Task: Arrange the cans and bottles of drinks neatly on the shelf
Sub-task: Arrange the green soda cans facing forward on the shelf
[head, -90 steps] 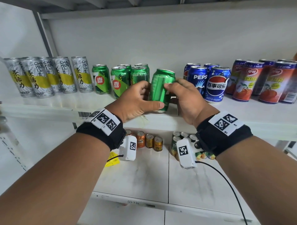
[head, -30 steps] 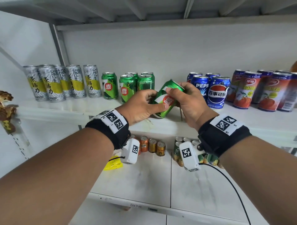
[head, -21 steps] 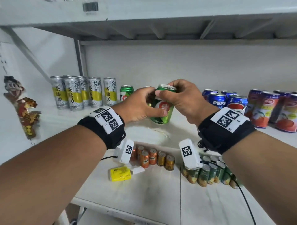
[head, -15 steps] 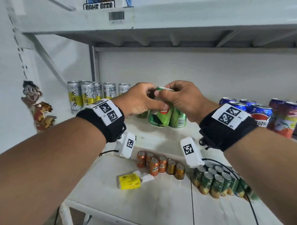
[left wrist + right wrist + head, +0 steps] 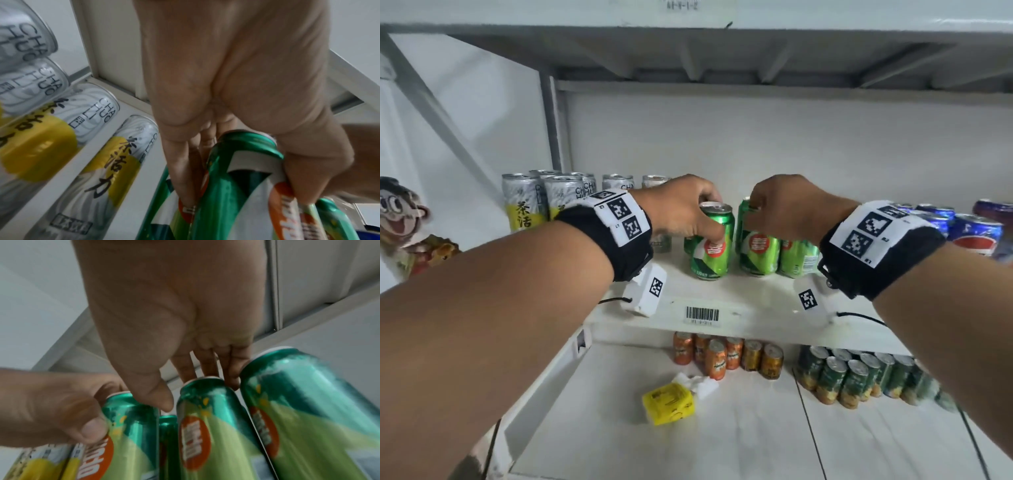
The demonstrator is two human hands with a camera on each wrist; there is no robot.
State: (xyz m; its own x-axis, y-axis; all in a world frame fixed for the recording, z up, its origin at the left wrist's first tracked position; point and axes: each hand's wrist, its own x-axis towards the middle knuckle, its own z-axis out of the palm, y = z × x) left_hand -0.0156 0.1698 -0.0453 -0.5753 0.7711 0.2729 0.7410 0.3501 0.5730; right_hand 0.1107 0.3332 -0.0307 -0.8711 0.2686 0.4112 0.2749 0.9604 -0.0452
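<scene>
we are in the placing step for the green drinks group: one green aluminium can with an orange round label (image 5: pixel 711 241) stands on the white metal shelf (image 5: pixel 750 308), just left of the neighbouring green aluminium can (image 5: pixel 756 245), with a narrow gap between the two. the left hand (image 5: pixel 681 209) grips the first can from above, thumb curled on its front over the label, fingers down its far side near the rim; the palm sits over the lid. the right hand (image 5: pixel 787 205) is curled over the top of the neighbouring can, fingers behind its rim and thumb at the side; we judge it steadies that can, but whether it grips firmly we cannot tell. a third green can (image 5: pixel 798 257) stands touching the neighbouring can on its right. the tall white-and-yellow tea cans (image 5: pixel 525 202) stand left of the held can, apart from it. the next move calls for sliding the held can right until it meets its neighbour, label facing front, then letting go with both hands
</scene>
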